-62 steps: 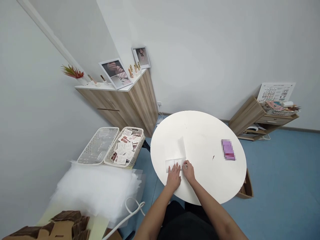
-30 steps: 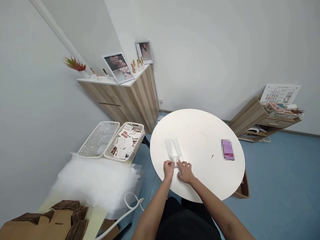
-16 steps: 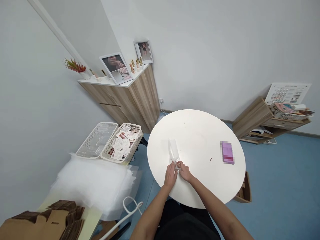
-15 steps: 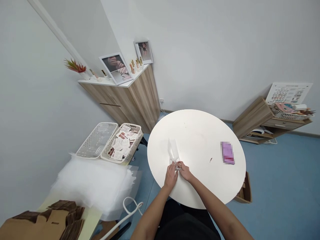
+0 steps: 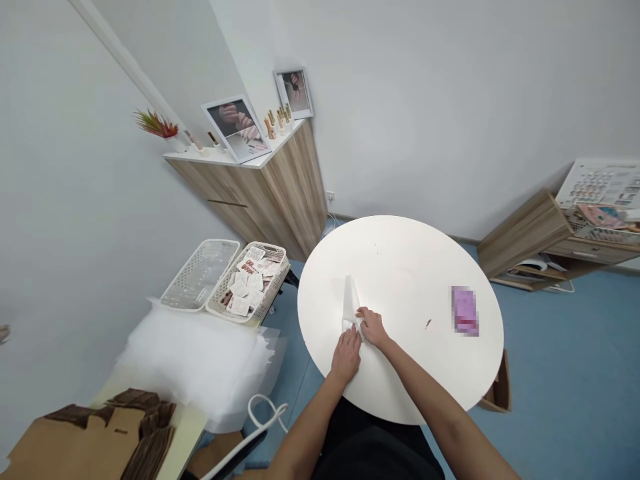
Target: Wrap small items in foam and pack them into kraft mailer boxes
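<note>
A thin white wrapping sheet (image 5: pixel 350 293), narrowed into a folded strip, lies on the left half of the round white table (image 5: pixel 400 260). My left hand (image 5: pixel 347 355) grips its near end, the fingers close together and pressed down on it. Bent over the sheet's right edge, my right hand (image 5: pixel 373 327) pinches it just above the left fingertips. Whatever may be inside the folds is hidden. A purple pixelated item (image 5: pixel 465 311) lies on the table's right side, apart from both hands.
Left of the table, white baskets hold clear plastic pieces (image 5: pixel 200 273) and printed cards (image 5: pixel 249 283). Nearer are stacked white sheets (image 5: pixel 195 360) and flat brown cardboard boxes (image 5: pixel 95 433). A white hose-like tube (image 5: pixel 260 423) curves beside my left arm. Wooden cabinets (image 5: pixel 265 193) stand behind.
My right hand has shifted up along the sheet, and my left hand has moved slightly down. The sheet's far part looks narrower and straighter. The view has tilted a little.
</note>
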`<move>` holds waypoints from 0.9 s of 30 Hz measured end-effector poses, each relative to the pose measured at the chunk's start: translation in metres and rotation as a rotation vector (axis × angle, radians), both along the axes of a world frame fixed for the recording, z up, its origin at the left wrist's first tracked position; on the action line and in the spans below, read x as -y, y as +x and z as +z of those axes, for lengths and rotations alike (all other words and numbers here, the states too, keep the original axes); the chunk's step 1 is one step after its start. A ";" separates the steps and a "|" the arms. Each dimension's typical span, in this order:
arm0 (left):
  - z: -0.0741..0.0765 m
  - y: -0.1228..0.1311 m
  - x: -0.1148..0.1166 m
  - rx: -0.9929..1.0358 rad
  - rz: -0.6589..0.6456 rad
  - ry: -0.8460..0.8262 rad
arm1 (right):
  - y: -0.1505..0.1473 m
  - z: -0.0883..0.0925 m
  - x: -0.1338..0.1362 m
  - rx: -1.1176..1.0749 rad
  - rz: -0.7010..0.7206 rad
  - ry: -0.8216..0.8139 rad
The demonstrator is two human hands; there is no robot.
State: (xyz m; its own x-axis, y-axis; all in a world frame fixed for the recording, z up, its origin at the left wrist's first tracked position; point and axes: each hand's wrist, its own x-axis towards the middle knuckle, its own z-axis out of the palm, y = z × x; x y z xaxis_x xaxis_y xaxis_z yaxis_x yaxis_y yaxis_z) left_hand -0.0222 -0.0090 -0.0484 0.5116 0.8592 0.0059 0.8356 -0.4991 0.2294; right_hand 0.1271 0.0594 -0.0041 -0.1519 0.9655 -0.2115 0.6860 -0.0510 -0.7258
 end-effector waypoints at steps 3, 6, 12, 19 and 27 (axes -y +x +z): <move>0.007 -0.004 -0.011 0.000 -0.081 -0.010 | -0.003 -0.002 -0.009 0.065 0.058 -0.051; 0.008 -0.007 -0.025 0.040 -0.156 -0.020 | -0.002 -0.004 -0.012 0.025 0.090 -0.078; 0.004 -0.010 -0.052 0.072 -0.210 -0.091 | -0.001 0.009 -0.002 0.020 -0.016 0.156; 0.020 -0.020 -0.066 0.134 -0.239 -0.146 | 0.002 0.001 0.006 0.023 0.110 0.033; 0.041 -0.027 -0.086 0.356 -0.087 -0.310 | 0.014 -0.015 -0.014 -0.019 0.094 -0.193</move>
